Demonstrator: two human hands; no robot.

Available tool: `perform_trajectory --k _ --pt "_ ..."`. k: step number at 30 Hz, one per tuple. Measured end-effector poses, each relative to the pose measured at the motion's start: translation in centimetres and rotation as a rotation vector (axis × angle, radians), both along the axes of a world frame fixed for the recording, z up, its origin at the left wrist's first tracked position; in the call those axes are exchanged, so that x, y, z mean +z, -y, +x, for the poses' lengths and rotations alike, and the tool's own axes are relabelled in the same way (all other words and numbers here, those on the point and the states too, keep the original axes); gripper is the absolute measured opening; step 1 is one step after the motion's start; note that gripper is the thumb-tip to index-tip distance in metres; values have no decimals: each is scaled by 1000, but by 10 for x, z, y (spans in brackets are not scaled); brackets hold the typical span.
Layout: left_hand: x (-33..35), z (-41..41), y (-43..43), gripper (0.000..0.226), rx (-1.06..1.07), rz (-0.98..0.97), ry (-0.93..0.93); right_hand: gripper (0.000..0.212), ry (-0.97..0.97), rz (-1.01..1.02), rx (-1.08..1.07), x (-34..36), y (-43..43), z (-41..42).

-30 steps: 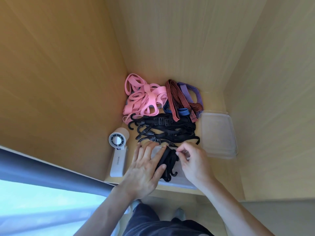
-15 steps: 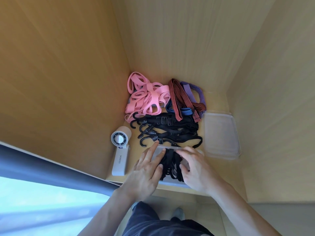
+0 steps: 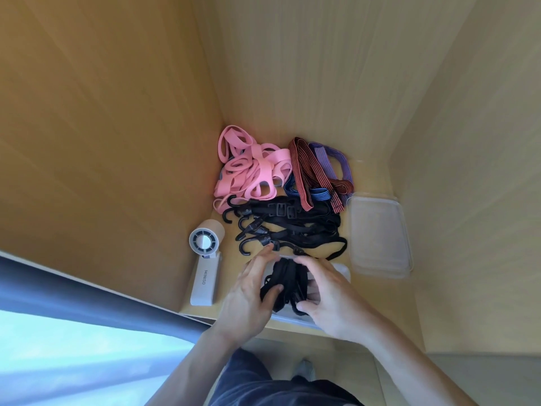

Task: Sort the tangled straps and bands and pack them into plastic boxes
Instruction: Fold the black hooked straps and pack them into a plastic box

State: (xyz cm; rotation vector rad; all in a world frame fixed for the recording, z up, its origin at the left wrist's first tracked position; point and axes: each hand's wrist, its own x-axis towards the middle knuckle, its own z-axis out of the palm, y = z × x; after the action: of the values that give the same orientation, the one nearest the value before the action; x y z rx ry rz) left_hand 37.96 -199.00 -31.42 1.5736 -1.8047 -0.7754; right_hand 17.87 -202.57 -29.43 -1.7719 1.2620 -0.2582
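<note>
A bundle of black straps lies in a clear plastic box at the shelf's front edge. My left hand holds the bundle from the left, thumb on it. My right hand grips it from the right with curled fingers. Behind the box lies a tangle of black hooked straps. Pink bands are heaped at the back left. Red-striped straps, a purple band and a blue band lie at the back centre.
A clear plastic lid or box sits to the right of the straps. A white handheld fan lies at the left. Wooden walls close in the shelf on three sides. A grey rail crosses at lower left.
The black bundle has moved down into the front box. Both hands have closed in around it from each side, the right hand shifting from pinching its top to gripping its side.
</note>
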Motion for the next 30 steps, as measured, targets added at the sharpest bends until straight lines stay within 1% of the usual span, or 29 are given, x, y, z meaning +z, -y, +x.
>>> perform_trajectory --k 3,4,5,7,11,13,15,18,21,24,27,30 --pt "-1 1 -4 21 -13 21 -13 77 30 -67 -90 -8 -7 10" --pt "0 2 -5 16 -28 56 -36 77 39 -101 -124 -11 -10 14" --pt "2 3 -6 19 -50 94 -65 77 48 -128 -155 -13 -12 17" --pt "4 6 -8 36 -84 166 -114 76 55 -149 -193 -15 -16 23" --pt "4 10 -7 61 -102 260 -137 73 2 -192 -184 -11 -18 34" --pt "3 9 -6 69 -99 271 -146 73 -73 -219 -129 -7 -19 37" --pt "4 8 -7 73 -88 273 -158 73 -194 -236 -57 -3 -20 40" --pt "6 6 -8 85 -90 261 -175 67 -355 -296 25 0 -18 42" --pt "9 7 -7 85 -149 218 -114 60 -414 -341 74 2 -14 43" --pt "13 11 -7 69 -190 186 -32 58 -394 -339 67 2 -10 37" --pt "13 15 -7 54 -186 116 139 59 -310 -272 60 -1 -6 30" --pt "17 18 -4 49 -191 99 287 69 -218 -160 79 -5 -6 24"
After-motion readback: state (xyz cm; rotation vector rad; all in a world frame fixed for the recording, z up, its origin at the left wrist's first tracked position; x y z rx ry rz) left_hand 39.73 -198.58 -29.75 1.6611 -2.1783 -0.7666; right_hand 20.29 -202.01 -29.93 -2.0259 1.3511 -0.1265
